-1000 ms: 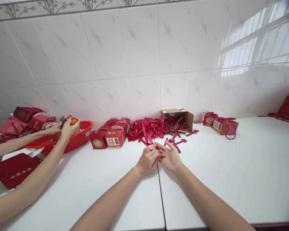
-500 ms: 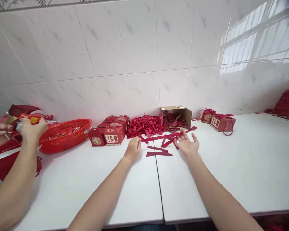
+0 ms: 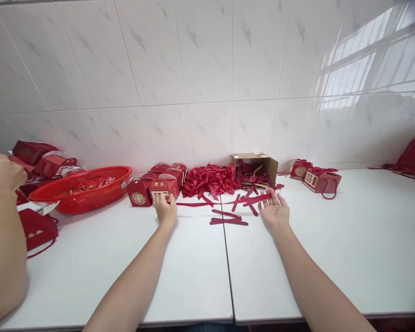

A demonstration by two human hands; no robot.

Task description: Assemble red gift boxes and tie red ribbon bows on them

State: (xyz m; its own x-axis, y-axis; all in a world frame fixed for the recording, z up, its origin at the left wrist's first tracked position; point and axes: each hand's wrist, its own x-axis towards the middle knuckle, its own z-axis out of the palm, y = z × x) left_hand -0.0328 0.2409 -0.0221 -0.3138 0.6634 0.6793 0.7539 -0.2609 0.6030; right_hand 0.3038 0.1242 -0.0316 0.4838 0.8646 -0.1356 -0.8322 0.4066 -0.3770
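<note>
A red ribbon (image 3: 197,204) stretches sideways just above the white table. At its left end, my left hand (image 3: 165,208) is closed on it, in front of the small red gift boxes (image 3: 140,192). My right hand (image 3: 275,211) is turned palm up with its fingers stretched out, and the ribbon's wider right end reaches its fingertips. Whether those fingers grip it, I cannot tell. Short red strips (image 3: 229,222) lie on the table between my hands. Behind them is a heap of red ribbons (image 3: 209,180).
An open cardboard box (image 3: 270,169) with more ribbons lies by the tiled wall. Two red boxes with bows (image 3: 321,180) stand to its right. At left are a red plastic basket (image 3: 90,200) of small wrapped pieces and a co-worker's arm (image 3: 3,249). A seam (image 3: 227,258) divides the table.
My left hand has moved left, drawing the ribbon out longer toward the gift boxes. My right hand has stayed nearly in place. The co-worker's hands have shifted left, partly out of view.
</note>
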